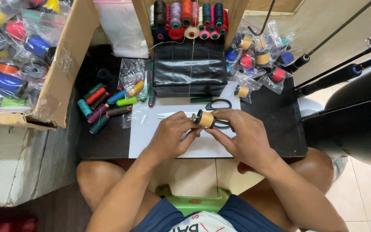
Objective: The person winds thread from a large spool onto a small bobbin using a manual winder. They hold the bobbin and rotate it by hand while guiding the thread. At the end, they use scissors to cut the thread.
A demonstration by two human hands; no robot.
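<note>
While both hands pinch it, spool (205,118) sits between fingertips (197,130) (tan thread).

black low table (280,124): white sheet (151,133), loose thread spools (104,107), scissors (217,105), bagged spools (258,56).

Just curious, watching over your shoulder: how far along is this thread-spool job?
Done, apparently: bagged spools piled at the table's back right. In hand: both hands, left and right, hold a tan spool above white paper. Left: loose coloured spools still unbagged.
</note>
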